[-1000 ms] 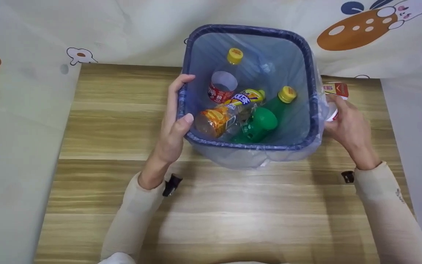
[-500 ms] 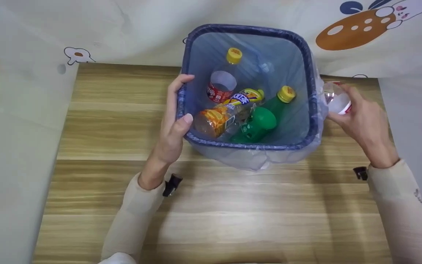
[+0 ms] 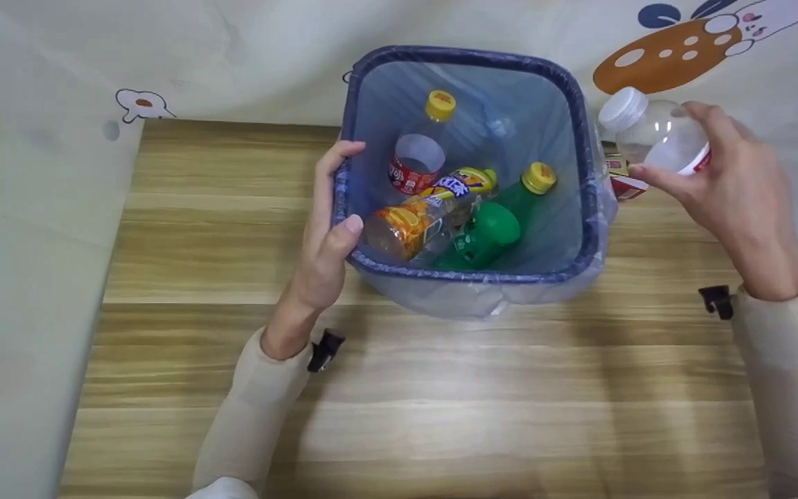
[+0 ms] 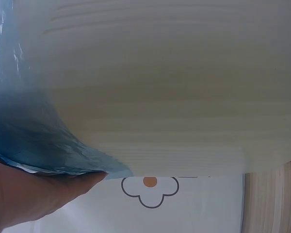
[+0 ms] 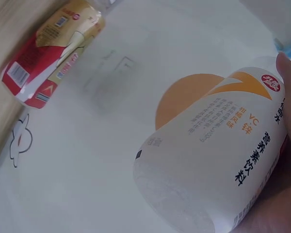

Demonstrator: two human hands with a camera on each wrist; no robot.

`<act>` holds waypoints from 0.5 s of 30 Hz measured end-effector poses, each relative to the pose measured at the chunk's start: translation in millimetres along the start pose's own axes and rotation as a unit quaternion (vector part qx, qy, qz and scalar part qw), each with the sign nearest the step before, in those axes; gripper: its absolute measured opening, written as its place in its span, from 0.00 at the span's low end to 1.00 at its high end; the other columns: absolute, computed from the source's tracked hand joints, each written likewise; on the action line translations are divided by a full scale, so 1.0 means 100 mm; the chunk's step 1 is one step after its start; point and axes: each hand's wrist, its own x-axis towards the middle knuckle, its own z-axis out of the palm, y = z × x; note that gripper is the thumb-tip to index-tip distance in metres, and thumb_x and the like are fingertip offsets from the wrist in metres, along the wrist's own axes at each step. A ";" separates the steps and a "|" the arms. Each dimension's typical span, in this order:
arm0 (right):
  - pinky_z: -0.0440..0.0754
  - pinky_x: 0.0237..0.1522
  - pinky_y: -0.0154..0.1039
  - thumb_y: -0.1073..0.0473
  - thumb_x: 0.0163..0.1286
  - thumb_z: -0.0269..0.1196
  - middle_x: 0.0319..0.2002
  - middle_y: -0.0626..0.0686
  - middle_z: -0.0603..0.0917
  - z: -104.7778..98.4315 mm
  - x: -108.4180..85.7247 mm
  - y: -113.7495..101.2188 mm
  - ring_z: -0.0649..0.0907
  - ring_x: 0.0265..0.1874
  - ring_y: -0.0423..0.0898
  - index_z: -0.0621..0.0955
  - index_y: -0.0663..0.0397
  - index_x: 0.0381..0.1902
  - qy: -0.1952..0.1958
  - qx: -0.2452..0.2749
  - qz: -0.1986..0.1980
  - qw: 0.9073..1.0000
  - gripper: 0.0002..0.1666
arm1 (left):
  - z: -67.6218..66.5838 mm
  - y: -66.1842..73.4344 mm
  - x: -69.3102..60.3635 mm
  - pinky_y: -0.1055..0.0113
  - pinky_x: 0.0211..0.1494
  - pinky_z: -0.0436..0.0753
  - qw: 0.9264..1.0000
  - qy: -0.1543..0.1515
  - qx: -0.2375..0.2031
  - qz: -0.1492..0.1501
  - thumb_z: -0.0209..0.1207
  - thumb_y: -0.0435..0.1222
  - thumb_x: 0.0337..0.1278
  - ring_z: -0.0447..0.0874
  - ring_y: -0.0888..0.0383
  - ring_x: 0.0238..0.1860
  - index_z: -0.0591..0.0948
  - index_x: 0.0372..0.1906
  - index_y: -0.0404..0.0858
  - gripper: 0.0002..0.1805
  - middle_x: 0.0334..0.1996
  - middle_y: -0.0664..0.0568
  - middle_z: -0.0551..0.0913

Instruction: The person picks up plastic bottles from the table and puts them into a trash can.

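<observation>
A dark-blue-rimmed bin [image 3: 468,277] with a translucent liner stands on the table, tilted toward the camera. My left hand [image 3: 326,256] grips its left rim, thumb at the near side; the left wrist view shows the pale bin wall [image 4: 160,97] close up. Right of the bin, my right hand [image 3: 745,194] holds a clear plastic bottle [image 3: 655,132] in the air, white cap pointing left. Its white and orange label [image 5: 218,145] faces the right wrist camera. Inside the bin lie a red-labelled bottle [image 3: 413,170], an orange-labelled bottle [image 3: 402,232] and green bottle plastic [image 3: 499,222].
A red and tan bottle [image 5: 53,53] stands on the table, partly hidden behind the bin's right side in the head view. Patterned white cloth [image 3: 246,62] hangs behind the wood-grain table [image 3: 219,256].
My right hand has lifted the clear bottle from beside the bin, up and to the right, uncovering the red and tan bottle. My left hand keeps its grip on the rim.
</observation>
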 end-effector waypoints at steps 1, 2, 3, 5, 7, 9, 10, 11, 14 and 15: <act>0.62 0.28 0.32 0.40 0.58 0.73 0.47 0.69 0.80 -0.01 0.01 -0.01 0.77 0.32 0.63 0.71 0.58 0.67 0.002 0.001 -0.003 1.000 0.47 | 0.00 0.00 0.00 0.50 0.74 0.56 1.000 0.000 0.000 0.001 0.46 0.46 0.59 0.53 0.44 0.72 0.57 0.71 0.33 0.37 0.72 0.41 0.55; 0.61 0.28 0.31 0.39 0.58 0.73 0.47 0.69 0.80 -0.01 0.01 -0.02 0.77 0.31 0.63 0.71 0.58 0.67 0.003 0.001 -0.006 1.000 0.47 | 0.00 0.00 0.00 0.50 0.74 0.56 1.000 0.001 0.000 0.001 0.46 0.47 0.60 0.54 0.44 0.72 0.57 0.71 0.33 0.37 0.72 0.41 0.55; 0.61 0.28 0.30 0.39 0.57 0.73 0.46 0.69 0.80 -0.01 0.01 -0.02 0.77 0.31 0.62 0.72 0.58 0.67 0.003 0.001 -0.008 1.000 0.47 | 0.00 0.00 0.00 0.51 0.74 0.56 1.000 0.001 0.001 0.002 0.46 0.47 0.60 0.54 0.45 0.72 0.57 0.71 0.33 0.37 0.72 0.40 0.56; 0.60 0.28 0.30 0.40 0.56 0.74 0.46 0.68 0.81 -0.02 0.02 -0.03 0.77 0.31 0.61 0.72 0.58 0.67 0.007 0.004 -0.012 1.000 0.47 | 0.00 0.00 0.00 0.51 0.75 0.56 1.000 0.000 0.000 0.007 0.46 0.47 0.60 0.53 0.45 0.72 0.57 0.71 0.32 0.37 0.71 0.40 0.56; 0.60 0.27 0.30 0.40 0.55 0.75 0.46 0.68 0.81 -0.03 0.03 -0.04 0.77 0.30 0.61 0.73 0.57 0.67 0.009 0.006 -0.013 1.000 0.47 | 0.00 0.00 0.00 0.51 0.75 0.55 1.000 0.000 0.000 0.011 0.46 0.46 0.59 0.53 0.46 0.72 0.57 0.71 0.32 0.37 0.71 0.39 0.56; 0.60 0.27 0.29 0.39 0.55 0.75 0.47 0.68 0.81 -0.05 0.04 -0.06 0.77 0.31 0.61 0.73 0.57 0.67 0.008 0.009 -0.010 1.000 0.48 | 0.00 -0.01 0.00 0.52 0.75 0.55 1.000 -0.001 -0.001 0.014 0.45 0.46 0.59 0.53 0.47 0.72 0.57 0.71 0.31 0.37 0.71 0.39 0.56; 0.60 0.27 0.29 0.39 0.55 0.74 0.47 0.68 0.81 -0.07 0.05 -0.07 0.77 0.31 0.62 0.73 0.57 0.67 0.008 0.010 -0.010 1.000 0.48 | 0.00 -0.01 0.00 0.52 0.75 0.55 1.000 -0.001 -0.004 0.014 0.45 0.45 0.59 0.53 0.47 0.72 0.56 0.71 0.31 0.37 0.71 0.39 0.56; 0.60 0.28 0.29 0.38 0.56 0.74 0.47 0.69 0.81 -0.09 0.05 -0.09 0.76 0.31 0.62 0.72 0.56 0.68 0.007 0.005 -0.008 1.000 0.48 | 0.00 -0.01 0.00 0.52 0.75 0.55 1.000 -0.001 -0.005 0.014 0.46 0.45 0.59 0.53 0.47 0.72 0.56 0.71 0.31 0.37 0.71 0.39 0.56; 0.62 0.29 0.32 0.37 0.58 0.72 0.47 0.70 0.80 -0.14 0.08 -0.15 0.76 0.32 0.63 0.71 0.57 0.69 0.011 -0.011 -0.018 1.000 0.48 | -0.01 -0.01 -0.01 0.52 0.75 0.55 1.000 -0.001 -0.008 0.011 0.46 0.46 0.59 0.53 0.46 0.72 0.57 0.71 0.31 0.37 0.71 0.39 0.55; 0.63 0.30 0.35 0.37 0.59 0.71 0.47 0.71 0.80 -0.16 0.09 -0.17 0.76 0.32 0.64 0.70 0.57 0.69 0.015 -0.018 -0.025 0.999 0.48 | -0.01 -0.01 -0.01 0.52 0.75 0.55 1.000 -0.001 -0.008 0.011 0.46 0.47 0.60 0.53 0.46 0.72 0.57 0.71 0.32 0.37 0.71 0.39 0.55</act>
